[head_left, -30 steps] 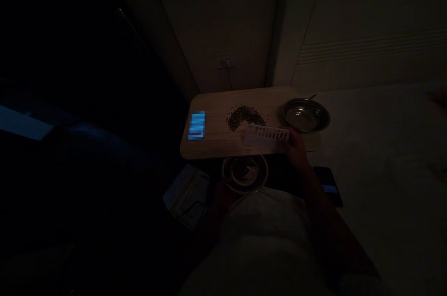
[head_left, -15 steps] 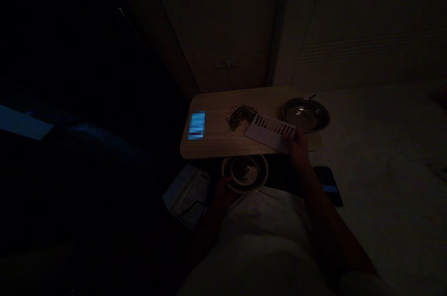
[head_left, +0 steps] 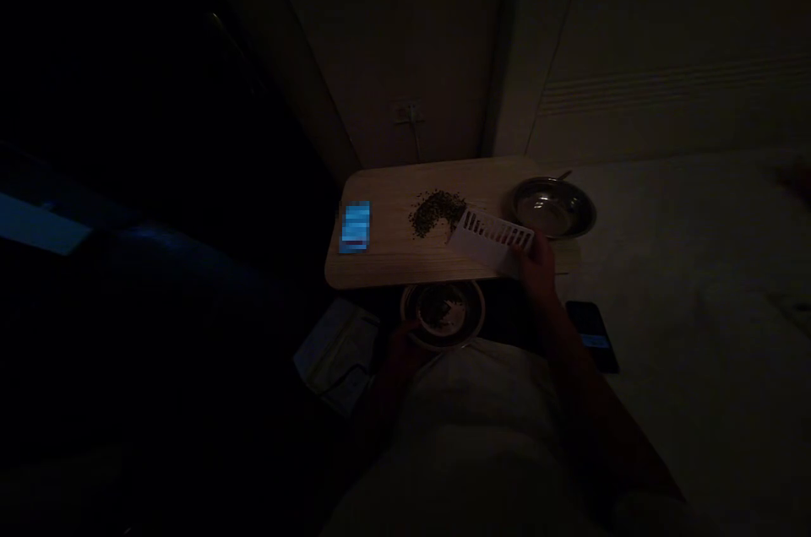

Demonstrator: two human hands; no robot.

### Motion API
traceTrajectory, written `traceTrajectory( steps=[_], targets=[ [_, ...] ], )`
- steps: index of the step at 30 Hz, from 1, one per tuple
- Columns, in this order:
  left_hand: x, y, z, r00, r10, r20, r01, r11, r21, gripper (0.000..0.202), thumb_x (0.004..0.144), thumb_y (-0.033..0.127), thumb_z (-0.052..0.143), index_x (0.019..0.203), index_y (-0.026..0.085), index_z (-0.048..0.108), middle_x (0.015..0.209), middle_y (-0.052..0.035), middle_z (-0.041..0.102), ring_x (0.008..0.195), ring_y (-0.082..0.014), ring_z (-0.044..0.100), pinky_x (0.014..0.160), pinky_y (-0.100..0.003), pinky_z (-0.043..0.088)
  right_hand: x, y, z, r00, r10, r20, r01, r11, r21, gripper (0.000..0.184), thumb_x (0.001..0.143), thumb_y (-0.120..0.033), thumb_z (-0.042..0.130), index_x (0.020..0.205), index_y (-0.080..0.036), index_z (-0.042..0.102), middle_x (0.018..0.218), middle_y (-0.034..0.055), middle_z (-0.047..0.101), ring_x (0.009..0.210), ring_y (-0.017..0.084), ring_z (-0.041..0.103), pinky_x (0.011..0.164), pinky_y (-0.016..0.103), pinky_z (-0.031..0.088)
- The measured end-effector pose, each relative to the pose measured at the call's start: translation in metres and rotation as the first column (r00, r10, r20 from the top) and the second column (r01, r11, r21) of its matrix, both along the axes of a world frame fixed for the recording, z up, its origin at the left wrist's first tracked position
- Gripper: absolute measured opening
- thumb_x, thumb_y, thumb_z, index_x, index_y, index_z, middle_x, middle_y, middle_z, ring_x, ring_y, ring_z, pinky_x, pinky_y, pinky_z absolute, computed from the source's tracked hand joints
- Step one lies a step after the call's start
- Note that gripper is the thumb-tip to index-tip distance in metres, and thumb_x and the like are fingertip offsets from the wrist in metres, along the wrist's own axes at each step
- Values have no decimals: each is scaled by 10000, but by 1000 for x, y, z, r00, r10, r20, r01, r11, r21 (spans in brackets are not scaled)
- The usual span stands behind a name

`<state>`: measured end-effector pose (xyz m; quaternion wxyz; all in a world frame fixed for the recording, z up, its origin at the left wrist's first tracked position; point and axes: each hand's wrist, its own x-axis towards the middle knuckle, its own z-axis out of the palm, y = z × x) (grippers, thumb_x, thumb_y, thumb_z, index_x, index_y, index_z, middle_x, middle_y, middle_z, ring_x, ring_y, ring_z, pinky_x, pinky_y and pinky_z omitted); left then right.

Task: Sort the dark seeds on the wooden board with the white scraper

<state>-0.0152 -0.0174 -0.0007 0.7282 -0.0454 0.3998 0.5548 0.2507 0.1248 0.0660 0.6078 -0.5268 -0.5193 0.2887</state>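
Head view, change: over the last second the flat white slotted plastic scraper (head_left: 491, 238) has swung from standing on its long edge in front of the seed pile to lying tilted, and it now sits a little closer to the pile, its upper left corner just touching the pile's right edge.
Head view, meaning: judged from this, the scraper is being reset against the pile for another sweep toward the near edge of the table; the pile looks much as it did, so little has been moved in this second.
Right hand: the right hand (head_left: 538, 267) is closed on the scraper's right end, fingers wrapped over it.
Left hand: the left hand (head_left: 405, 343) grips the near rim of a small round metal bowl (head_left: 443, 314) held just below the table's near edge; some dark grains lie in the bowl.
Seed pile: the loose heap of small dark seeds (head_left: 434, 212) lies in the middle of the light wooden table with rounded corners (head_left: 386, 267), between the phone and the scraper.
Around: a glowing blue phone screen (head_left: 355, 226) lies on the table's left part; a larger shiny metal bowl (head_left: 552, 208) stands at the right edge, just behind the scraper.
Off the table: a dark phone (head_left: 592, 336) lies on the pale surface to the right of the forearm; a pale folded object at lower left is too dim to identify.
In the way: nothing lies between pile and near edge; the darkness hides stray grains.
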Motion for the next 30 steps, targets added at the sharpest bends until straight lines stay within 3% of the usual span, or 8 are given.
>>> traceTrajectory(
  steps=[4,7,14,19,23,30],
  targets=[
    [1,-1,7,999,-27,-25,24,995,-94,401,761,192,692,1155,119,721,1062,-152,804,1133,-380,723,1088,-549,503,2,0,1,996,-84,-2,84,996,-4,305,790,-336,641,1073,-225,619,1054,76,699,1003,267,643,1013,517,516],
    [2,-1,12,999,-29,-24,27,995,-95,425,753,183,691,1175,146,724,1090,-145,802,1174,-379,705,1093,-536,499,-1,0,2,993,-121,-7,121,993,5,315,801,-344,630,1091,-222,608,1090,87,689,1030,271,641,1032,526,504],
    [4,2,9,1000,6,-6,-7,997,-71,414,718,150,688,1129,157,741,990,-114,812,1127,-376,725,1097,-562,489,-13,2,4,996,-74,38,73,997,29,335,832,-344,612,1148,-234,610,1120,89,693,1055,266,643,1028,503,514],
    [5,1,6,999,25,-23,-26,998,-65,414,702,158,708,1115,168,745,978,-102,816,1095,-354,739,1079,-507,513,-9,1,2,999,-32,42,30,999,36,323,841,-341,616,1144,-230,618,1095,77,703,1021,255,650,999,484,530],
    [4,1,7,999,1,-35,-4,997,-82,415,699,182,721,1111,134,735,961,-121,815,1011,-360,763,1023,-528,548,-4,-1,0,1000,-28,-14,29,999,26,317,821,-329,641,1115,-214,624,1055,71,703,999,252,651,989,480,534],
    [3,2,4,997,23,-73,-29,997,-76,375,722,163,693,1093,174,747,943,-87,815,1034,-342,759,1004,-503,569,-5,0,-1,1000,10,-10,-9,1000,30,327,814,-335,654,1121,-223,631,1065,73,701,1026,264,645,1010,500,527]
  ],
)
